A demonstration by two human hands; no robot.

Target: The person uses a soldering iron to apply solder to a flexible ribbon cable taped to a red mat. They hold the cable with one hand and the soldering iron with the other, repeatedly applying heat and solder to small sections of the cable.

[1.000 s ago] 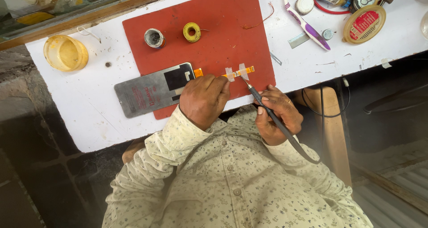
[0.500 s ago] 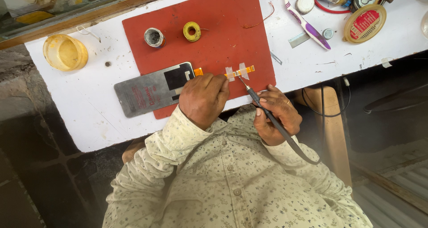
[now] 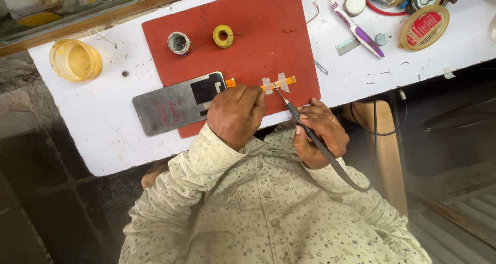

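My right hand (image 3: 320,132) grips a thin dark soldering iron (image 3: 297,117) with its cord trailing back over my sleeve. Its tip touches an orange flex strip (image 3: 279,83) taped down on the red mat (image 3: 248,26). My left hand (image 3: 236,114) rests curled on the mat's near edge, fingers pressing by the strip where it joins a grey metal display panel (image 3: 175,104). What lies under the left fingers is hidden.
On the mat stand a small grey tin (image 3: 179,42) and a yellow solder spool (image 3: 223,35). A yellow plastic cup (image 3: 75,60) sits at the left of the white table (image 3: 103,135). A purple toothbrush (image 3: 356,26), a round lid (image 3: 424,27) and small tins lie at the right.
The iron's tip has shifted slightly along the orange strip. My left hand stays in place.
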